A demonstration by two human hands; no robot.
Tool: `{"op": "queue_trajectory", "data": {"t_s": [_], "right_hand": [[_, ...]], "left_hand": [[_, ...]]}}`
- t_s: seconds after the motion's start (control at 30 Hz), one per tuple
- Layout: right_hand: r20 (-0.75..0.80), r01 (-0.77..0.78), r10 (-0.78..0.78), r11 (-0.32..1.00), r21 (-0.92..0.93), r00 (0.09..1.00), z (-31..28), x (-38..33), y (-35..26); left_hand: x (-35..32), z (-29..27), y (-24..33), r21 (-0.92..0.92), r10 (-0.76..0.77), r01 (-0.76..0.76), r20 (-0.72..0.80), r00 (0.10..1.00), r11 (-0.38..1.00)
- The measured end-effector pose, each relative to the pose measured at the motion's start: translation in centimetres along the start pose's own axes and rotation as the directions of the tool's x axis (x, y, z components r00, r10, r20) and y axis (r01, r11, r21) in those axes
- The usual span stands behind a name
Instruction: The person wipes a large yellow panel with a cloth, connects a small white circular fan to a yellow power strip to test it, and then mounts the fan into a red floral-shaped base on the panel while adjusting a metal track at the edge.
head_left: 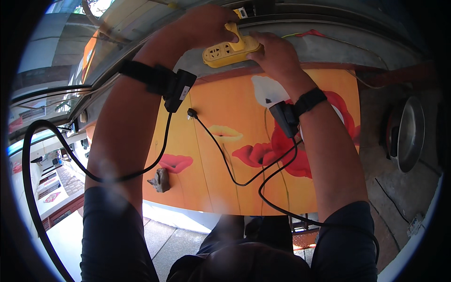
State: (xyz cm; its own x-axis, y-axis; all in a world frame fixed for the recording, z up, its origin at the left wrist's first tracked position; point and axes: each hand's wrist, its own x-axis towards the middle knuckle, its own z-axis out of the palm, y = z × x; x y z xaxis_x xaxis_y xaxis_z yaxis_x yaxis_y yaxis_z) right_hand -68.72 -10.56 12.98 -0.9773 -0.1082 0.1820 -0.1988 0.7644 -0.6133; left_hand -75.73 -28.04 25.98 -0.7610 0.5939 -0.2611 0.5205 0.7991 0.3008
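A yellow power strip [223,55] with several sockets sits on the grey ledge beyond the table. My left hand [210,26] reaches over it from the left, fingers closed on a yellow plug [238,41] that stands at the strip's right part; whether its prongs are fully in, I cannot tell. With thumb and fingers around the strip's right end, my right hand [276,52] grips it. A black plug [191,113] on a thin black cord lies on the table, prongs showing, apart from both hands.
The orange table [221,188] has painted red flowers. A small grey-brown lump [160,181] rests near its front left. To the right stands a metal pan [411,134]. Black cables [35,188] hang from straps on both my wrists, and a window frame [310,19] runs behind the ledge.
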Motion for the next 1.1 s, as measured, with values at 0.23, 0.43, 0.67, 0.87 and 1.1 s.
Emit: {"op": "queue_trajectory", "data": {"t_s": [0.23, 0.43, 0.67, 0.87, 1.1], "right_hand": [[0.011, -0.006, 0.006, 1.0, -0.006, 1.0, 0.1, 0.0, 0.1], [0.038, -0.015, 0.014, 1.0, 0.003, 0.999, -0.3, 0.1, -0.2], [0.042, -0.016, 0.017, 1.0, -0.012, 0.999, -0.3, 0.1, -0.1], [0.05, -0.024, 0.025, 1.0, -0.005, 0.998, -0.5, 0.1, -0.5], [0.06, -0.007, 0.009, 1.0, -0.026, 0.998, -0.5, 0.1, -0.1]], "left_hand": [[0.5, 1.0, 0.5, 0.172, 0.072, -0.064, -0.038, 0.997, 0.983], [-0.2, 1.8, 0.4, 0.241, 0.143, -0.114, -0.108, 0.984, 0.964], [-0.8, 1.7, 1.9, 0.224, 0.072, -0.054, -0.073, 0.995, 0.973], [-1.0, 2.7, 1.4, 0.206, 0.079, -0.055, -0.111, 0.991, 0.977], [-1.1, 3.1, 1.5, 0.205, 0.052, -0.029, -0.107, 0.993, 0.978]]}}
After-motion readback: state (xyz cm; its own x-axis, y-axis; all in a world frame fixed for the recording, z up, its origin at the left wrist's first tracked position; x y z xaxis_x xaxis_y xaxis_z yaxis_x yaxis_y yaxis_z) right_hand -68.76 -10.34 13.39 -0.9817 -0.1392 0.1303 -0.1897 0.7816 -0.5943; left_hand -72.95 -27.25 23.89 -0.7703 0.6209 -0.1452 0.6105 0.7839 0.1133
